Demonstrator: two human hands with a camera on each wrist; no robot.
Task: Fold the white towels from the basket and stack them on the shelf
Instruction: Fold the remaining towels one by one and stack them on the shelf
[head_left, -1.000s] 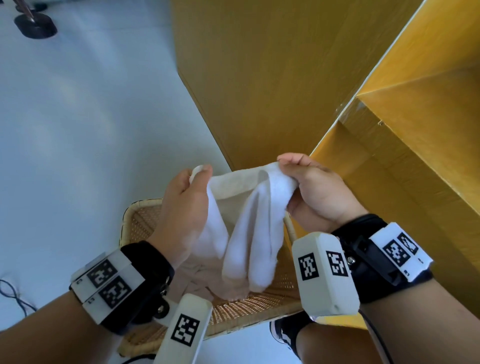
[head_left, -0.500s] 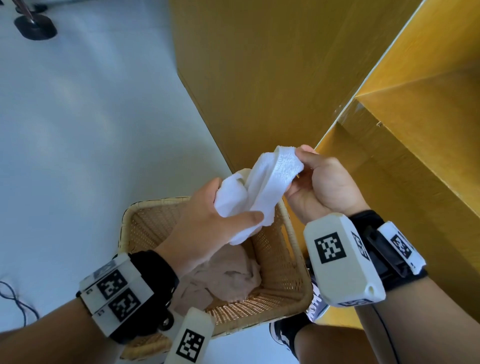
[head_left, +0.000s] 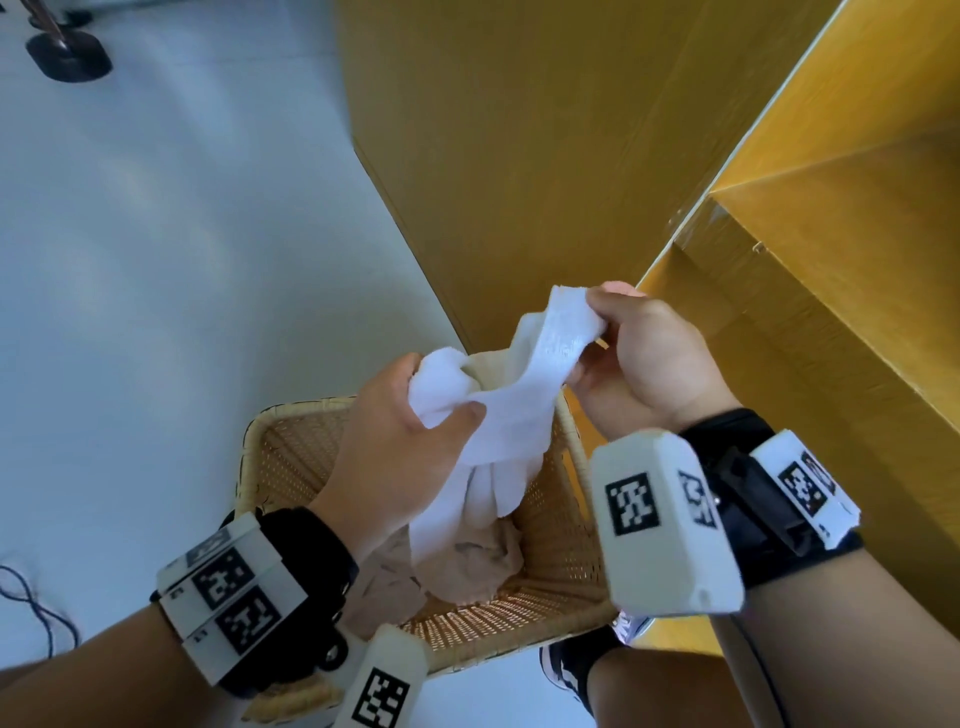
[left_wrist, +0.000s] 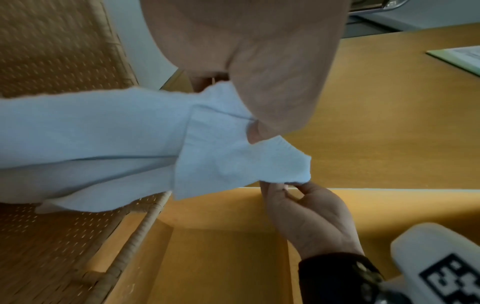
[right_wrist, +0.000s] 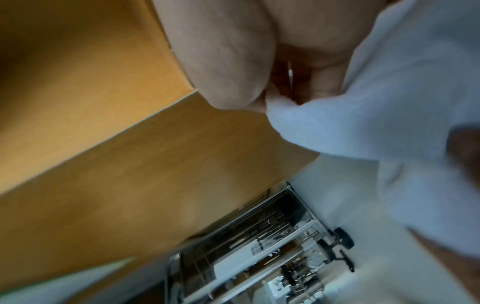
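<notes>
White towel above basket, pinched by left hand fingers, right hand fingers, no readable writing

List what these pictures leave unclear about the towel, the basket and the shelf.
- White towel: in the head view, the bunched part inside the left hand is hidden by its fingers.
- Basket: its near rim is covered by the left wrist; how many cloths lie inside cannot be told.
- Shelf: cut off by the frame edge, no stack visible.
- Right hand: its grip is blurred in the right wrist view.

Bright daylight, blurred wrist views
</notes>
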